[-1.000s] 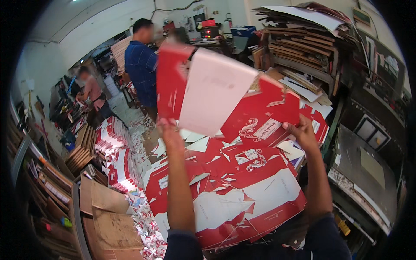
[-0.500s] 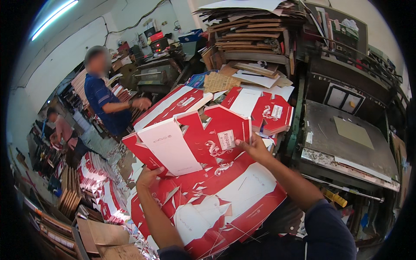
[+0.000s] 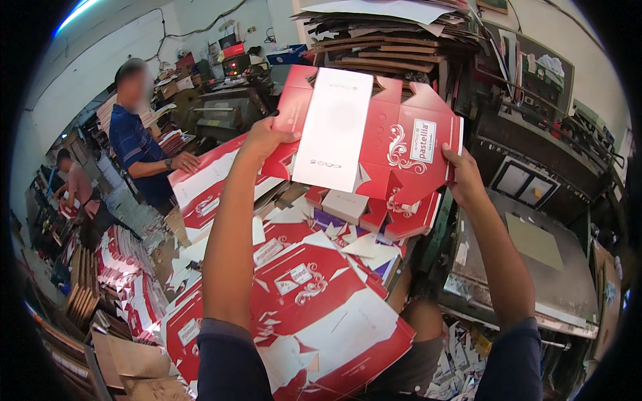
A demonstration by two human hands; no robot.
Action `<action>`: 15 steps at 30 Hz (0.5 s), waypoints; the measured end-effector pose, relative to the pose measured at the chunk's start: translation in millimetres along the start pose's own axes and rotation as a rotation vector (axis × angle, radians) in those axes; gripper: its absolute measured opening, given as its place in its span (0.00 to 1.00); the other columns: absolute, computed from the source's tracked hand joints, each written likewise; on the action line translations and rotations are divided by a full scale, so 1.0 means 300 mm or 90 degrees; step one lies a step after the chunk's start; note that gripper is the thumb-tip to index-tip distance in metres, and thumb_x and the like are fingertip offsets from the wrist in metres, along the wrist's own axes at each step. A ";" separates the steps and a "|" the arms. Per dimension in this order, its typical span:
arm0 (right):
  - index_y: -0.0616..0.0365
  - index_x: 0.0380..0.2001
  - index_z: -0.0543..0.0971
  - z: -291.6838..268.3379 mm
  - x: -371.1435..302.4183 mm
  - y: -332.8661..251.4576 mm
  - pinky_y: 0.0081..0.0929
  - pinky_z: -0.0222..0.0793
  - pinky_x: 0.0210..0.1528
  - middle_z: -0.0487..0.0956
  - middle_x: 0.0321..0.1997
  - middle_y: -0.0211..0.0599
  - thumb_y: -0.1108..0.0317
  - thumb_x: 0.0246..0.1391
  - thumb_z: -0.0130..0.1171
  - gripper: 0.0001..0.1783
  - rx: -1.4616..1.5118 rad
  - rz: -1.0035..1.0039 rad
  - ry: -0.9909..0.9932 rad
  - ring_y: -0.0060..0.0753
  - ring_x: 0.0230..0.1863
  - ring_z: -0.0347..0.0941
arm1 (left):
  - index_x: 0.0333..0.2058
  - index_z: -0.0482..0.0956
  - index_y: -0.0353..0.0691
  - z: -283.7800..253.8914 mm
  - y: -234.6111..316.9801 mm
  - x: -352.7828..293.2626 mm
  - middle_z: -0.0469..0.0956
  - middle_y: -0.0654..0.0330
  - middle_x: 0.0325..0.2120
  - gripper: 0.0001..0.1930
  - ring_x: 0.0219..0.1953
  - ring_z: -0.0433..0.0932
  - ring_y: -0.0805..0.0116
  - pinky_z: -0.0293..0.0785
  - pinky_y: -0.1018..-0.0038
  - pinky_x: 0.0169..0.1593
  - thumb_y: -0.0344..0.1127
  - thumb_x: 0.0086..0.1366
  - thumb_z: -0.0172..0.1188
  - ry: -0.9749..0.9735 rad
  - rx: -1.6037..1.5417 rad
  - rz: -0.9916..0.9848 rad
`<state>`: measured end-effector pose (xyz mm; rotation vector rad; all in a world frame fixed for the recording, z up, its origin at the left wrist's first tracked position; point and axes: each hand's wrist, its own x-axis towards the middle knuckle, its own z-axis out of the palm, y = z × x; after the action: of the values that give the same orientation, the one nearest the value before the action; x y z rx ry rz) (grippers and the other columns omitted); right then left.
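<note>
Both hands hold up a flat red-and-white carton blank (image 3: 344,127) with notched edges and a white scroll print. My left hand (image 3: 271,142) grips its left edge, thumb on the front face. My right hand (image 3: 464,174) grips the right edge, where the board looks layered; I cannot tell how many blanks there are. Behind and below it lie more cut red blanks (image 3: 418,224), partly hidden. Closer to me is a pile of printed red-and-white sheets (image 3: 334,321), strewn with white and red paper scraps.
A machine with a flat metal bed (image 3: 501,267) stands on the right. Stacked boards (image 3: 381,50) rise at the back. A co-worker in a blue shirt (image 3: 134,144) rests a hand on red sheets (image 3: 207,190) at the left. Piles of blanks (image 3: 127,267) and wooden boards (image 3: 83,287) stand lower left.
Both my hands have lifted the carton blank up and away from the pile, uncovering scraps and sheets below. The co-worker's hand has come down onto the red sheets.
</note>
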<state>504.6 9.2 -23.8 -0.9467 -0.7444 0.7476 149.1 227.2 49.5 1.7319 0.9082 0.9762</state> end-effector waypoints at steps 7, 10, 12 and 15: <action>0.63 0.55 0.73 -0.246 0.133 0.200 0.48 0.70 0.56 0.80 0.48 0.47 0.56 0.63 0.57 0.25 -0.340 0.362 0.039 0.44 0.50 0.77 | 0.67 0.55 0.28 0.105 -0.353 0.233 0.64 0.39 0.64 0.57 0.66 0.66 0.54 0.62 0.68 0.66 0.44 0.44 0.80 0.028 0.313 -0.071; 0.66 0.58 0.71 -0.624 0.163 0.431 0.44 0.68 0.60 0.77 0.55 0.56 0.58 0.62 0.55 0.27 -0.750 0.048 0.053 0.51 0.57 0.75 | 0.72 0.36 0.33 0.177 -0.512 0.168 0.51 0.38 0.71 0.71 0.73 0.52 0.52 0.53 0.67 0.72 0.47 0.40 0.81 -0.086 0.335 -0.158; 0.65 0.63 0.66 -0.747 0.173 0.556 0.41 0.63 0.66 0.71 0.62 0.62 0.72 0.53 0.54 0.32 -0.724 -0.045 -0.059 0.56 0.64 0.68 | 0.73 0.34 0.39 0.160 -0.563 0.084 0.49 0.41 0.72 0.74 0.74 0.49 0.52 0.49 0.65 0.73 0.46 0.36 0.83 -0.190 0.282 -0.208; 0.63 0.68 0.59 -0.498 0.189 0.514 0.41 0.59 0.70 0.68 0.65 0.62 0.81 0.44 0.52 0.43 -0.780 -0.150 -0.177 0.56 0.68 0.64 | 0.73 0.36 0.41 0.066 -0.830 -0.008 0.50 0.44 0.72 0.75 0.74 0.48 0.51 0.49 0.65 0.73 0.43 0.33 0.83 -0.135 0.419 -0.092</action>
<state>622.2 51.6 -207.2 -1.8116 -1.5947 0.1379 127.4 293.9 -190.1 2.2178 1.2832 0.3976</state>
